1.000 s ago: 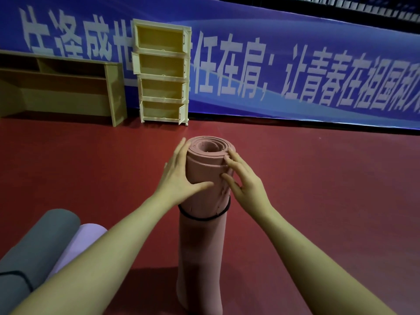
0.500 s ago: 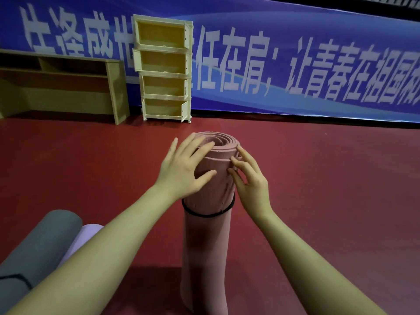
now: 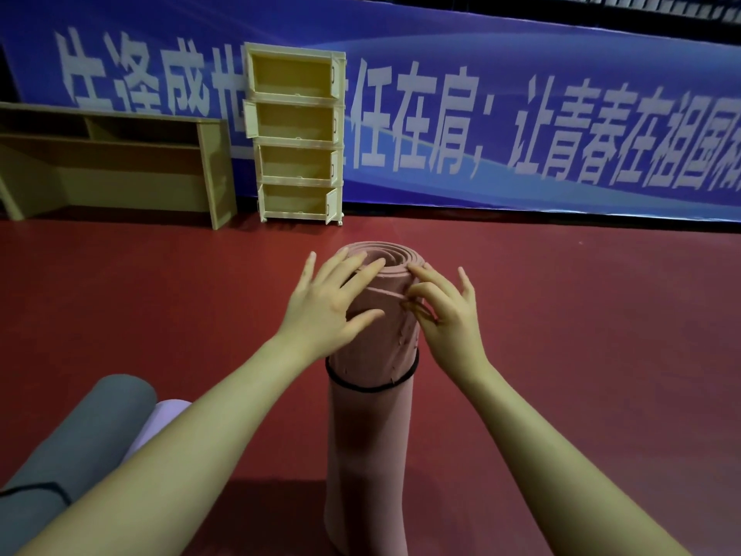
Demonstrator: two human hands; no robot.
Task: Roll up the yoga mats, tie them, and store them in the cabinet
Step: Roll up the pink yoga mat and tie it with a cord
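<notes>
A pink rolled yoga mat [image 3: 369, 435] stands upright on the red floor right in front of me, with a black band [image 3: 361, 387] round its upper part. My left hand [image 3: 324, 311] lies against the top of the roll from the left, fingers straight and spread. My right hand [image 3: 449, 319] is at the roll's right side, thumb and bent fingers pinching the edge of the outer layer near the top, little finger raised. The cream cabinet [image 3: 296, 138] stands far back against the wall, its several stacked compartments open and showing nothing inside.
At lower left lie a grey rolled mat [image 3: 72, 447] with a black band and a lilac rolled mat [image 3: 160, 419] beside it, partly behind my left forearm. A wooden desk [image 3: 120, 166] stands left of the cabinet. A blue banner [image 3: 521, 126] covers the wall.
My left hand slid up from the roll's side to its top, fingers spreading. My right hand shifted slightly and its fingers bent onto the outer layer's edge. The mat stays upright.
</notes>
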